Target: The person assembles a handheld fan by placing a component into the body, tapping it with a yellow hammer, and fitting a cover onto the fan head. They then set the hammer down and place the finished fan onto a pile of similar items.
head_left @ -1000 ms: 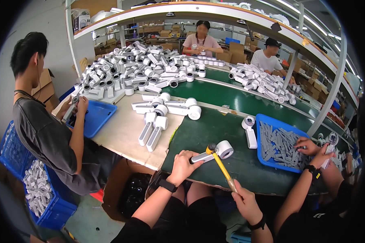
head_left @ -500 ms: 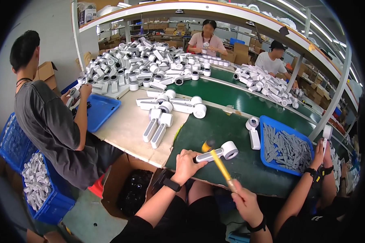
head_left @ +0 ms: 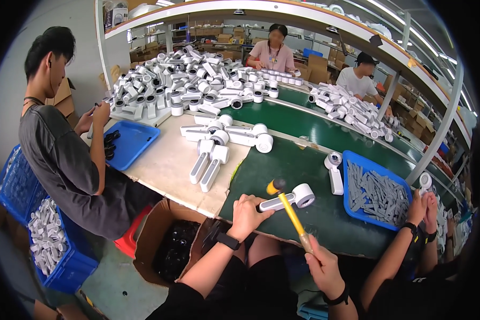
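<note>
My left hand [head_left: 246, 216] is closed on the handle end of a white handheld device [head_left: 274, 203] with a grey strip and a round head. The device lies on the green work mat, its round head pointing away to the right. My right hand [head_left: 324, 265] grips a hammer [head_left: 292, 216] by its wooden lower handle; the upper shaft is yellow and the head dark. In this view the hammer's head overlaps the device's handle; I cannot tell whether they touch. A similar device [head_left: 334, 175] lies farther right, and several more [head_left: 214, 165] lie left of the mat.
A blue tray [head_left: 352, 209] of grey strips stands at the right, near a co-worker's hands [head_left: 422, 209]. Another co-worker [head_left: 64, 138] sits left by a blue tray [head_left: 136, 152]. A large pile of devices [head_left: 181, 80] fills the back. An open carton [head_left: 144, 256] stands below the table edge.
The hammer's head has risen slightly, while my left hand and the device stay in place. The left co-worker's head has lifted and turned; the right co-worker's device has lowered.
</note>
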`<state>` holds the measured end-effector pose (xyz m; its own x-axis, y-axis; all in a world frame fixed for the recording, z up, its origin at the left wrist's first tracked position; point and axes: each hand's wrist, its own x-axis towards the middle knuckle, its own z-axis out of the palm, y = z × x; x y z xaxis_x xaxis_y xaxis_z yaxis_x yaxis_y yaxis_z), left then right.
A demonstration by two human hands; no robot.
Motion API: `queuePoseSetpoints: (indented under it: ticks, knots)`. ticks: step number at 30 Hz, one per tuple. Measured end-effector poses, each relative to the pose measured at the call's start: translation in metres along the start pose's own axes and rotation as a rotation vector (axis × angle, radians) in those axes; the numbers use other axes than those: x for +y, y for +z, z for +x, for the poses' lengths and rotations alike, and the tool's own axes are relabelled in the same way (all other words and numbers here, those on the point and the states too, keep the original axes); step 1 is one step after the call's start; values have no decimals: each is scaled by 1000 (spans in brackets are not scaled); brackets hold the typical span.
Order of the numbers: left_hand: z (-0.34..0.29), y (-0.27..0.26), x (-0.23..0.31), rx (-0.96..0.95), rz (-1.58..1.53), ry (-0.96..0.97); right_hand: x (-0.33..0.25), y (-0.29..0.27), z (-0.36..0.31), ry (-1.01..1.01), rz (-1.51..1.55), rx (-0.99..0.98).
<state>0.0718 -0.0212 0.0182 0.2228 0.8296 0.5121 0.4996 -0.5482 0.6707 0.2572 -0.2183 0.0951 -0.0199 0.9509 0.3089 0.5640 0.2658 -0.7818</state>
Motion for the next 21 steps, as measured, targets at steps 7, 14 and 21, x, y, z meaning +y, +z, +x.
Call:
queuePoseSetpoints:
  ticks: [7, 14, 21]
  knots:
    - [-2, 5, -8, -9, 45, -34, -4, -3, 0, 64, -90, -69]
    - [-1, -1, -1, -29, 40, -42, 22, 0, -4, -7, -22, -23]
    - [-3, -1, 1, -37, 42, -38, 37, -9, -5, 62, -21, 40]
